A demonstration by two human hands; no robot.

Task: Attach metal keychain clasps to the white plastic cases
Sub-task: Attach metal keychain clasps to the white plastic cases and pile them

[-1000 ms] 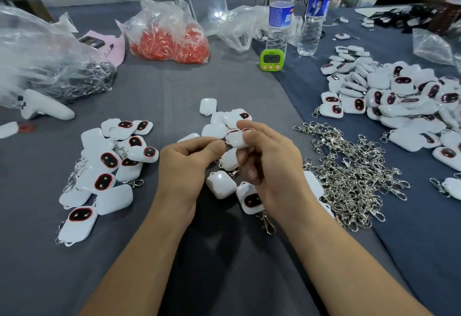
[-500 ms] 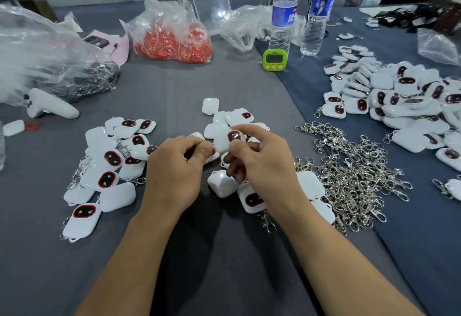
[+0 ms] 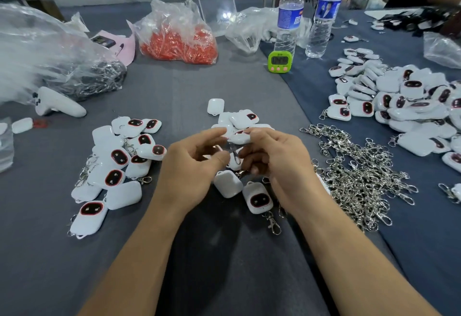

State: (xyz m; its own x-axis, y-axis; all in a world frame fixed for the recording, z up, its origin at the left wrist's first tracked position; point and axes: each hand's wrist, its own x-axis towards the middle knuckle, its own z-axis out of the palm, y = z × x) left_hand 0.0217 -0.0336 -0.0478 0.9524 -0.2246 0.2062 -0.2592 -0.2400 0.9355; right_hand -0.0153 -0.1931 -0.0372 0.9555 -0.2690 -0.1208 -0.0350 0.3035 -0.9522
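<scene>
Grey table [image 3: 187, 86], clasp heap [image 3: 361, 166] at right — right hand [image 3: 282, 163] pinches white case [image 3: 240, 138]; left hand [image 3: 189, 168] half-curled beside it, grasp unclear.

White case [image 3: 240, 138] btwn my left hand [image 3: 192, 168] & right hand [image 3: 282, 163] is motion-blurred; clasp [image 3: 235, 154] under it mostly hidden by my fingers [image 3: 254, 158]. Timer [image 3: 279, 61] digits unreadable. Case pile [image 3: 411, 106] cut off at worktop's right edge.

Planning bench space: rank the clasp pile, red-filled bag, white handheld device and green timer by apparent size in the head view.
1. clasp pile (nearer the camera, so its lead is unsure)
2. red-filled bag
3. white handheld device
4. green timer
</scene>
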